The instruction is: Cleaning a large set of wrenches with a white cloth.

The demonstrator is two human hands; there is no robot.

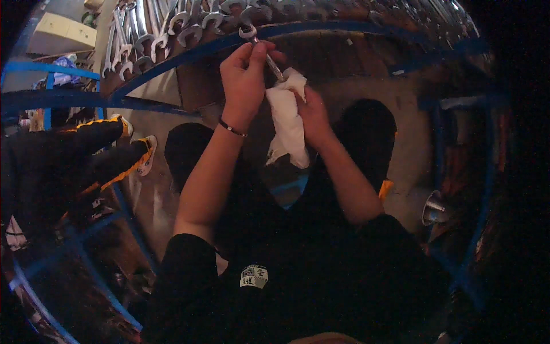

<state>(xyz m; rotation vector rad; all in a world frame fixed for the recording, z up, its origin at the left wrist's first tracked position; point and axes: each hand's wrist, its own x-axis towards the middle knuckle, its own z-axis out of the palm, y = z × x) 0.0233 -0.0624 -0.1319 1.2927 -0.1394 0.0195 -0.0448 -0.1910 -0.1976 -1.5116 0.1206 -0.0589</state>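
Note:
A shiny metal wrench slants between my two hands, its open jaw uppermost at the far end. My left hand pinches it just below that jaw, thumb and fingers closed round the shaft. A white cloth is wrapped about the lower part of the wrench and hangs down in a loose tail. Closed on this cloth is my right hand, partly hidden behind it. The wrench's lower end is covered by the cloth.
Many open-ended wrenches lie along a blue-framed rack ahead. At the left is another person's dark-clothed leg with a shoe. A metal cup-like container stands at the right, near blue frames. A pale box sits far left.

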